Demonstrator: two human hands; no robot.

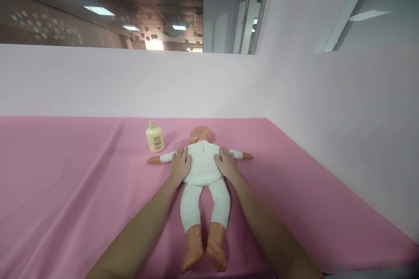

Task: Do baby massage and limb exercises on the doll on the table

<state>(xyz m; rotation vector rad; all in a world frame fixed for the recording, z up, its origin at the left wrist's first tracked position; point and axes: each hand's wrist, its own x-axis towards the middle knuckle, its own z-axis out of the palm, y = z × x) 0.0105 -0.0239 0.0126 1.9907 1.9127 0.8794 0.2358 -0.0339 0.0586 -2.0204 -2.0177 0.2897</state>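
Note:
A baby doll (203, 168) with a white cloth body lies stretched out on a pink sheet (98, 209), its head at the far end and its bare feet toward me. Both of its arms are spread to the sides. My left hand (181, 165) rests flat on the doll's left-hand side in view, by the shoulder and upper arm, fingers extended. On the opposite side, my right hand (227, 163) lies the same way over the shoulder and upper arm. Neither hand is wrapped round anything. Beyond my left hand stands a pale yellow bottle (155, 137) with dark print.
A white wall (131, 83) runs along the back of the pink surface, and another white wall (353, 109) closes off the right side. Above the back wall, a window (108, 13) shows ceiling lights and hanging hearts. Folds crease the sheet at left.

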